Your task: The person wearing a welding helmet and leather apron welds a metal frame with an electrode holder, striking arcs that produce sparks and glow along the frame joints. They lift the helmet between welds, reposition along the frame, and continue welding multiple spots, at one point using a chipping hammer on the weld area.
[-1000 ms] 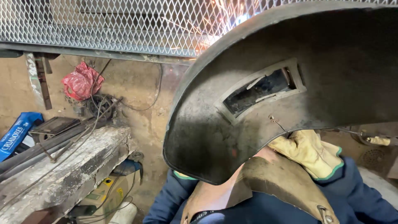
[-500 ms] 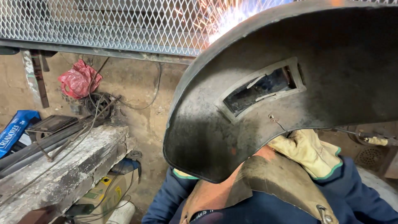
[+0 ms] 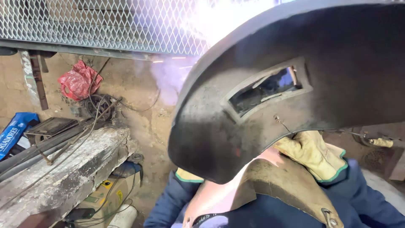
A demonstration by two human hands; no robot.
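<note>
Welding shield (image 3: 350, 46), dark, curved, fills right two-thirds of frame, tilted, small viewing window (image 3: 265, 88) near centre-right. Same spot as half a sec ago. Changed: scattered sparks at top centre then, now a solid white arc glare (image 3: 223, 17) w/ bluish smoke (image 3: 168, 76) drifting down below the mesh panel (image 3: 93, 23). Prob. means arc burning at full, weld under way at mesh edge, shield kept between glare and face.

Right hand (image 3: 312, 154) in yellow leather glove, lower right, tucked just under shield's bottom rim, touching it or nearly so; fingers hidden behind rim, so can't tell if clenched on a handle or only resting. Left hand (image 3: 187, 175): only glove cuff and blue sleeve seen at bottom centre, running up behind shield; grip not visible, can't tell. Leather apron (image 3: 274, 185) across chest, btwn the two sleeves.

Edges/room: shield rim cuts view of weld spot almost fully; only a strip of glare shows above it. Left half more open: red bag (image 3: 78, 80) upper left against wall, wire coil (image 3: 97, 105) beside it, grey beam (image 3: 63, 169) lower left w/ cables over it, cardboard box (image 3: 105, 198) under its end. Bare floor gap btwn beam and left sleeve, narrow.
</note>
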